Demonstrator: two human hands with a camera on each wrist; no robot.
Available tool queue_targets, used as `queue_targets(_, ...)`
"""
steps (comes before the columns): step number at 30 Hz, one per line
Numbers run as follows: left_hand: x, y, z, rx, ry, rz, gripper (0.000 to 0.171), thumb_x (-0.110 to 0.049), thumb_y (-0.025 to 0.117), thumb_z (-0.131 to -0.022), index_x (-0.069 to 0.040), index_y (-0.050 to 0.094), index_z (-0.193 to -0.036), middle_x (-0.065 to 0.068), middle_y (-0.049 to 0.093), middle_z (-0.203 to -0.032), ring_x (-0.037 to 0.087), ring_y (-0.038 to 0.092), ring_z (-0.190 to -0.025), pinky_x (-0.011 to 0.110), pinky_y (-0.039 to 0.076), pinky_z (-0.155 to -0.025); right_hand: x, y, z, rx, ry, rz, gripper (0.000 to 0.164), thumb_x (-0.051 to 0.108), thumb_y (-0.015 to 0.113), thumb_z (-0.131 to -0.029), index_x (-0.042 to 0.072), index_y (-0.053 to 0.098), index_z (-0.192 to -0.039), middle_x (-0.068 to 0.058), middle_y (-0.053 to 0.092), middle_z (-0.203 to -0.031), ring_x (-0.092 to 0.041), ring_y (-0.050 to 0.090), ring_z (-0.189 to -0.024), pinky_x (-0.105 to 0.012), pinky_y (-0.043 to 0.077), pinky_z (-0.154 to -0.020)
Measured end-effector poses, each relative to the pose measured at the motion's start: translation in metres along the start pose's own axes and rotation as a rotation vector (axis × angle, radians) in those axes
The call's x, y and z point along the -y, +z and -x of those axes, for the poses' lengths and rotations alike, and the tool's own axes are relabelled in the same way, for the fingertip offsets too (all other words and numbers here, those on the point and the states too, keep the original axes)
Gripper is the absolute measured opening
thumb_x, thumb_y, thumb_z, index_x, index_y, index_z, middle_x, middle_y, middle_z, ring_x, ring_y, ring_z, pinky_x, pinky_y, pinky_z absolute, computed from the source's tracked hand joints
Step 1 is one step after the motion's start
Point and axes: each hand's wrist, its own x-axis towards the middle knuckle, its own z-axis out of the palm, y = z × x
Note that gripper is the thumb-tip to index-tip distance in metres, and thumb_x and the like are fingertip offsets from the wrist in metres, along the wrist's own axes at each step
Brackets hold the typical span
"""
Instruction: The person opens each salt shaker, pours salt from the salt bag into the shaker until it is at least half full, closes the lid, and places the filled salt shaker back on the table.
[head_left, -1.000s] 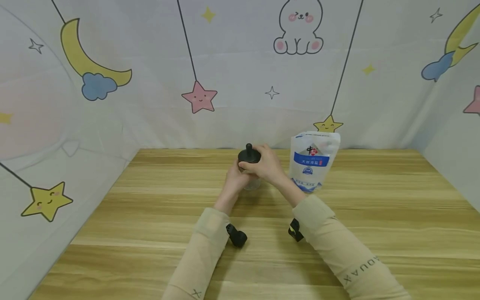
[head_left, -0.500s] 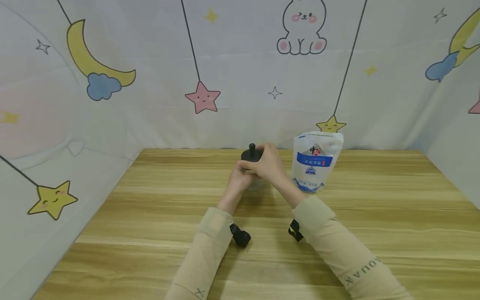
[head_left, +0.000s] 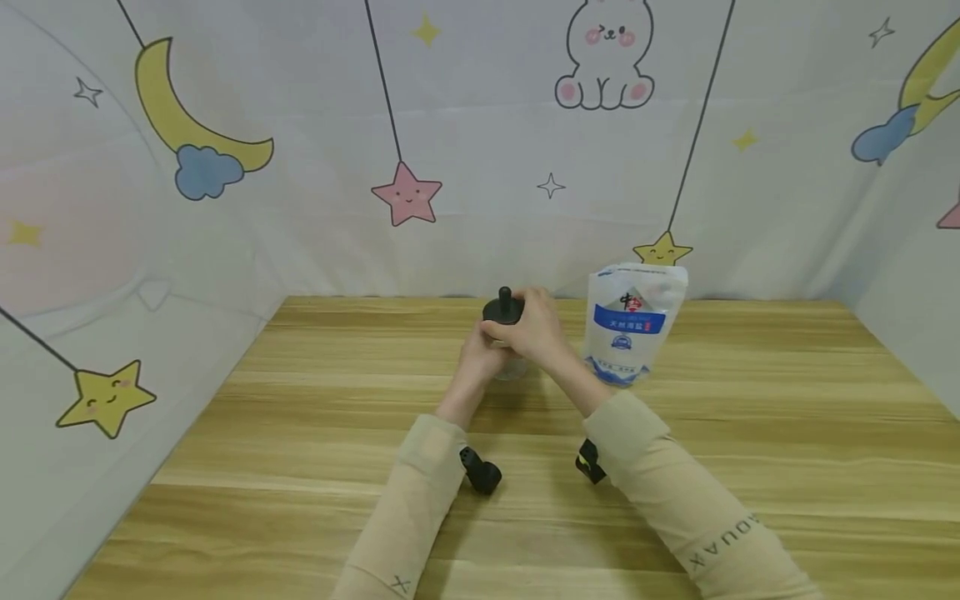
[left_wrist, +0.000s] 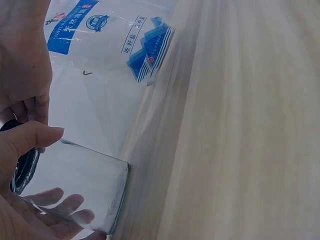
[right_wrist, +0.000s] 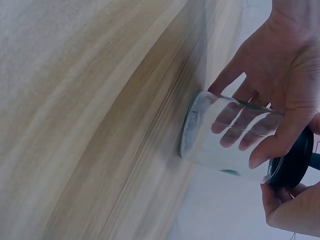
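A clear glass jar (right_wrist: 212, 147) with a black lid (head_left: 501, 312) stands upright on the table; a knob or stem rises from the lid's top. My left hand (head_left: 480, 357) grips the jar's body, its fingers curled round the glass in both wrist views. My right hand (head_left: 543, 330) holds the lid by its rim, with the thumb on the near side and the other fingers behind. The lid is on the jar's mouth; how tightly it sits cannot be told. I see no contents through the glass.
A white and blue stand-up pouch (head_left: 633, 325) with Chinese lettering stands right of the jar. Black wrist devices (head_left: 480, 472) show beside both cuffs. The wooden table (head_left: 300, 417) ends at a cartoon-printed curtain (head_left: 480, 242).
The head view has shifted slightly. My right thumb moves a little on the lid's rim, left and then back. The left hand keeps its grip, and the jar stays in place.
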Motion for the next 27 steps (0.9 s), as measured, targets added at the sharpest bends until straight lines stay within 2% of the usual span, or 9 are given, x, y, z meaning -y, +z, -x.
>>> queue_targets(8, 0.000, -0.001, 0.001, -0.001, 0.000, 0.012, 0.063, -0.003, 0.068, -0.082, -0.013, 0.044, -0.138, 0.012, 0.048, -0.145, 0.033, 0.036, -0.140, 0.058, 0.025, -0.115, 0.001, 0.001, 0.001, 0.009, -0.013, -0.011, 0.070, 0.036, 0.071, -0.084, -0.001, 0.044, -0.137, -0.020, 0.045, -0.134, -0.036, 0.046, -0.122, -0.047, 0.046, -0.102)
queue_targets(17, 0.003, -0.001, 0.002, -0.013, 0.040, 0.050, 0.055, 0.002, 0.066, -0.079, -0.008, 0.052, -0.132, 0.012, 0.050, -0.143, 0.031, 0.040, -0.136, 0.052, 0.029, -0.114, 0.007, 0.001, 0.004, -0.026, 0.034, -0.036, 0.082, 0.042, 0.076, -0.078, 0.003, 0.039, -0.140, -0.017, 0.044, -0.137, -0.033, 0.046, -0.121, -0.046, 0.045, -0.103)
queue_targets(27, 0.001, -0.001, 0.001, -0.015, 0.041, 0.036, 0.061, 0.004, 0.065, -0.079, -0.008, 0.047, -0.137, 0.013, 0.050, -0.143, 0.031, 0.041, -0.135, 0.050, 0.031, -0.114, 0.009, 0.004, 0.006, -0.056, 0.041, -0.032, 0.075, 0.040, 0.077, -0.078, 0.001, 0.044, -0.133, -0.017, 0.044, -0.131, -0.033, 0.044, -0.117, -0.045, 0.045, -0.101)
